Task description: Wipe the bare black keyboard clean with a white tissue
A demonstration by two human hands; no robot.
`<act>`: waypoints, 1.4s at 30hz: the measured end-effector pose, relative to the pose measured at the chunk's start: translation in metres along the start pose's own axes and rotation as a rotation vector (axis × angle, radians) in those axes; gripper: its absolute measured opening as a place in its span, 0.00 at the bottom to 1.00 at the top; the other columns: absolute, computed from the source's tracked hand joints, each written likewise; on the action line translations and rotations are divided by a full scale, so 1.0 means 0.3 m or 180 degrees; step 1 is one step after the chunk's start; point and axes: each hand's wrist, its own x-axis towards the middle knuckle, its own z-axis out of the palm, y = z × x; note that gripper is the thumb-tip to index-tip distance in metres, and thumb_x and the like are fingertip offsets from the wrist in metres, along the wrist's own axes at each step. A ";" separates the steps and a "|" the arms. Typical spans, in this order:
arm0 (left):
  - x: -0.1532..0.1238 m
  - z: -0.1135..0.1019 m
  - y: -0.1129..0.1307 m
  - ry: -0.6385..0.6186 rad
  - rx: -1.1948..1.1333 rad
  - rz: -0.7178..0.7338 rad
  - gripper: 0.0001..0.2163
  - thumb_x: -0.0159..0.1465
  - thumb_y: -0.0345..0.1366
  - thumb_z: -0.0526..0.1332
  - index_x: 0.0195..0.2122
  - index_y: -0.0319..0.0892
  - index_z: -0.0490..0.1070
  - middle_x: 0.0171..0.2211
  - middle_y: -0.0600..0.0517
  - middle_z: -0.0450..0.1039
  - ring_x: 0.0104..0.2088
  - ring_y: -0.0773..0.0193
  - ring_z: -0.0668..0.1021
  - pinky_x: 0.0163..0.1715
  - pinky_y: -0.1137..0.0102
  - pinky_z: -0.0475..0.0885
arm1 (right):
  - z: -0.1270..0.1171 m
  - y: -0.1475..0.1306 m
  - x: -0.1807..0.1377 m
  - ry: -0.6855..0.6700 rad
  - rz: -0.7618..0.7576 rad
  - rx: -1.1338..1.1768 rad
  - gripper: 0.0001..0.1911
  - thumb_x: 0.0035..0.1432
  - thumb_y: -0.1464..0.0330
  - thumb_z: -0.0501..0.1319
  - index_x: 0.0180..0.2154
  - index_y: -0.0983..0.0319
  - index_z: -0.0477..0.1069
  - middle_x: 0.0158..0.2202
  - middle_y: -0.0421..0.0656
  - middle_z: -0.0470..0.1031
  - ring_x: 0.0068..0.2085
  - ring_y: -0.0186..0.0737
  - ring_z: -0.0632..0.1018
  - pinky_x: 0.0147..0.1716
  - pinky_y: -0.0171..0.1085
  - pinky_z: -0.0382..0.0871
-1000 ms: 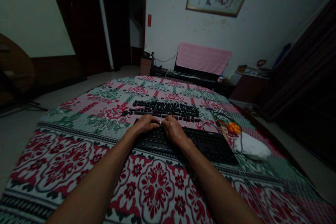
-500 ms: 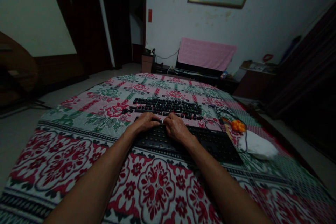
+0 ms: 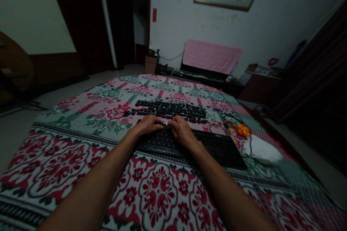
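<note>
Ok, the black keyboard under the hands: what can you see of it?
The keyboard is a long, flat black slab, plastic by its look, lying level on the red floral cloth. Its top shows rows of small pale dots; the dim light hides whether keycaps are fitted. The left hand and right hand rest side by side on its left part, fingers curled at its far edge. Rows of black keys lie just beyond it.
</note>
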 end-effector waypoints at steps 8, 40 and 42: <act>0.003 -0.003 -0.002 -0.0060 0.0081 0.0176 0.15 0.55 0.42 0.58 0.40 0.45 0.76 0.37 0.53 0.78 0.37 0.59 0.76 0.35 0.73 0.66 | -0.016 -0.033 0.026 -0.0387 0.0127 -0.0135 0.13 0.59 0.75 0.50 0.36 0.62 0.73 0.36 0.47 0.66 0.36 0.38 0.68 0.37 0.35 0.61; -0.012 -0.021 0.034 -0.0112 0.0404 -0.0036 0.17 0.56 0.42 0.57 0.44 0.41 0.74 0.40 0.50 0.77 0.40 0.59 0.76 0.39 0.71 0.67 | -0.060 0.069 -0.012 -0.0327 0.0354 0.0099 0.11 0.50 0.75 0.55 0.33 0.64 0.74 0.32 0.44 0.68 0.36 0.37 0.70 0.37 0.34 0.63; -0.011 -0.021 0.032 -0.0161 0.0378 0.0032 0.17 0.56 0.41 0.56 0.43 0.42 0.75 0.39 0.51 0.77 0.39 0.59 0.76 0.38 0.72 0.67 | -0.044 0.063 -0.014 -0.0135 0.0192 0.0172 0.11 0.51 0.76 0.54 0.34 0.64 0.74 0.33 0.45 0.68 0.37 0.37 0.69 0.38 0.34 0.63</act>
